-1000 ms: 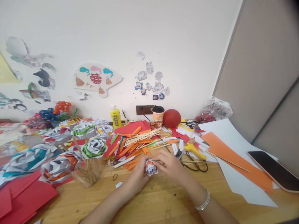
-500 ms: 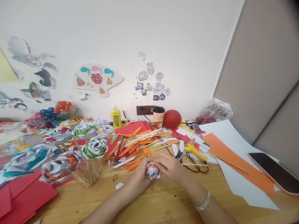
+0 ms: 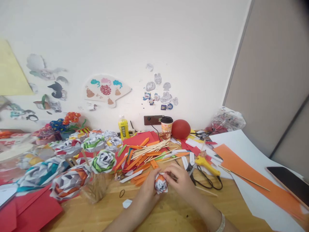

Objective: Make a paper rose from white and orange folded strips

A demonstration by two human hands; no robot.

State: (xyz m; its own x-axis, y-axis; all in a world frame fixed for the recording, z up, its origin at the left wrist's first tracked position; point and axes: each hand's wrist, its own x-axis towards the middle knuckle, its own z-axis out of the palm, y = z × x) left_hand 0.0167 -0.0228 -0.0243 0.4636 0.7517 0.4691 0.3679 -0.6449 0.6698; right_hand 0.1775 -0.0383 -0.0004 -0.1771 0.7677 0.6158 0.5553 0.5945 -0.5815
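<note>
A small white and orange folded paper flower (image 3: 161, 184) is held over the wooden table, near its middle. My left hand (image 3: 150, 186) wraps round its left side. The fingers of my right hand (image 3: 178, 178) pinch at its right upper edge, and their tips are partly hidden. Just beyond my hands lie folded orange paper strips (image 3: 144, 178) and a pile of wooden sticks (image 3: 151, 149). A yellow glue gun (image 3: 208, 165) rests to the right of my right hand, with scissors (image 3: 191, 169) beside it.
Finished paper flowers (image 3: 103, 161) on sticks stand in a clear cup (image 3: 95, 190) at left. Red paper sheets (image 3: 38, 209) lie in front of them. A yellow bottle (image 3: 124, 127), a paper cup (image 3: 166, 129) and a red balloon (image 3: 181, 129) line the wall. A phone (image 3: 289, 183) lies on paper at right.
The whole view has shifted, so things appear slightly lower and farther right. Both hands still hold the paper flower, and my right fingers have moved slightly along its edge.
</note>
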